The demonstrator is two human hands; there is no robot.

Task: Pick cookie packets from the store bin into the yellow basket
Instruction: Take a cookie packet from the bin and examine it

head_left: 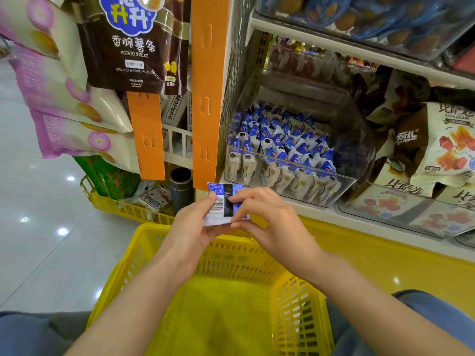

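Both hands hold one cookie packet [223, 204] up in the air. The left hand [191, 222] has its fingers closed on the packet's left edge and bottom. The right hand [267, 219] pinches the right side, with its thumb pressed on the front. The side facing us is blue and white with a barcode and a black stripe.

Right under the hands is the yellow basket [300, 304]. Its bottom is bare yellow plastic, and the packet is above its far rim, not inside it.

Just past the hands, a little to the right, sits the clear store bin [344, 186] on a white shelf [318, 214]. It is packed with more blue and white cookie packets [277, 147] standing in rows. The bin's clear front wall stands between the hands and those packets, but its top is open.

Right of the bin are other clear bins with brown and cream snack bags [437, 150]. Straight beyond the left hand is an orange post [208, 93]. Next to it, near the left hand, stands a dark tube [181, 188] by a second yellow basket [123, 204] on the floor. Up and to the left hang a brown potato sticks bag [128, 47] and pink and cream bags [69, 106]. Blue trouser legs show at the bottom corners.
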